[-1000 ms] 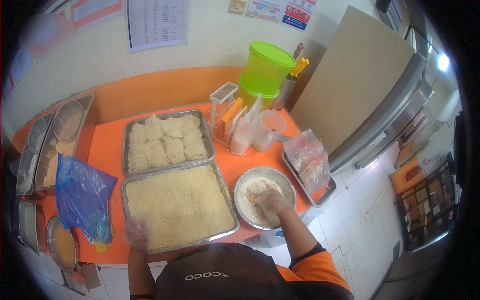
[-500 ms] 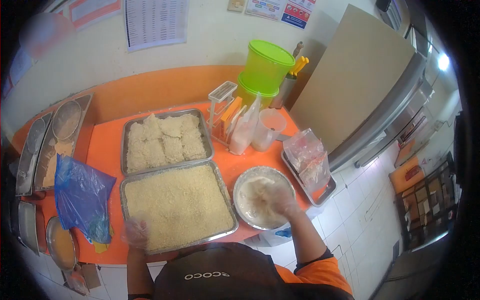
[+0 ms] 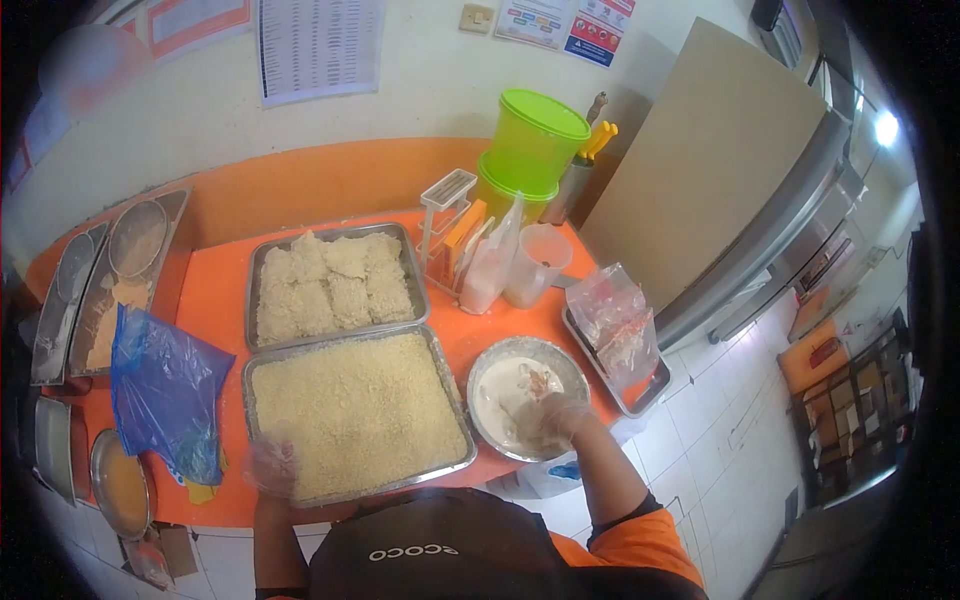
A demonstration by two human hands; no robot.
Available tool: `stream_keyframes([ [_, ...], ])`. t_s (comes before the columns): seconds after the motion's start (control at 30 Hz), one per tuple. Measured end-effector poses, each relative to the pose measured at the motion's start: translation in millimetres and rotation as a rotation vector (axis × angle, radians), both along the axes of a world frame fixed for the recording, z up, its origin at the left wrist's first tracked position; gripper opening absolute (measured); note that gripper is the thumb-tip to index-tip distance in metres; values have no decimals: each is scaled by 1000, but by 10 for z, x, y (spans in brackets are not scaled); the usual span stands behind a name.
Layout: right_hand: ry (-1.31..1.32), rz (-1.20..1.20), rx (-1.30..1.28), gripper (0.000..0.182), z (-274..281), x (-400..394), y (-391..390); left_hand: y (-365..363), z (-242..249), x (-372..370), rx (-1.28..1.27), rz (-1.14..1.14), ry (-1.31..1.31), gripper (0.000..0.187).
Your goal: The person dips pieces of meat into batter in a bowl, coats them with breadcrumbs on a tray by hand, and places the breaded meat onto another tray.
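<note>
My right hand (image 3: 556,418), in a clear glove, dips into the white batter inside a round metal bowl (image 3: 580,375); its fingertips are hidden in the batter. Reddish-brown bits show at the batter's surface. At the lower left corner of a metal tray (image 3: 458,462) filled with pale crumbs (image 3: 355,415) is my gloved left hand (image 3: 272,466), its fingers blurred and hard to make out. Behind that tray, a second metal tray (image 3: 418,290) holds several crumb-coated slabs (image 3: 330,280) set in rows.
A blue plastic bag (image 3: 170,385) and metal pans (image 3: 165,250) with powder lie left. Green tubs (image 3: 540,135), a clear jug (image 3: 540,262) and yellow-handled knives (image 3: 600,138) stand at the back. Right of the bowl, a small tray (image 3: 655,395) holds a clear bag (image 3: 615,320).
My right hand has slowed from a blur and sits slightly lower in the bowl. Reddish-brown bits now show in the batter. My left hand has hardly moved.
</note>
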State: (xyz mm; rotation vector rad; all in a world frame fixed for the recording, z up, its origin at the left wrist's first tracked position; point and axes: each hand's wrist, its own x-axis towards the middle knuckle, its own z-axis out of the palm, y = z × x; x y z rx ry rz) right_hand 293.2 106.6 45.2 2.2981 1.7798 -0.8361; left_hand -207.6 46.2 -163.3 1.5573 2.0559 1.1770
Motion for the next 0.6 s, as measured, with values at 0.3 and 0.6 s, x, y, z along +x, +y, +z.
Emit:
stream_keyframes([
  [0.3, 69, 435, 83, 32, -398, 12, 409, -43, 561, 202, 32, -12, 223, 18],
  [0.6, -121, 279, 6, 32, 511, -7, 189, 9, 236, 69, -36, 43, 370, 17],
])
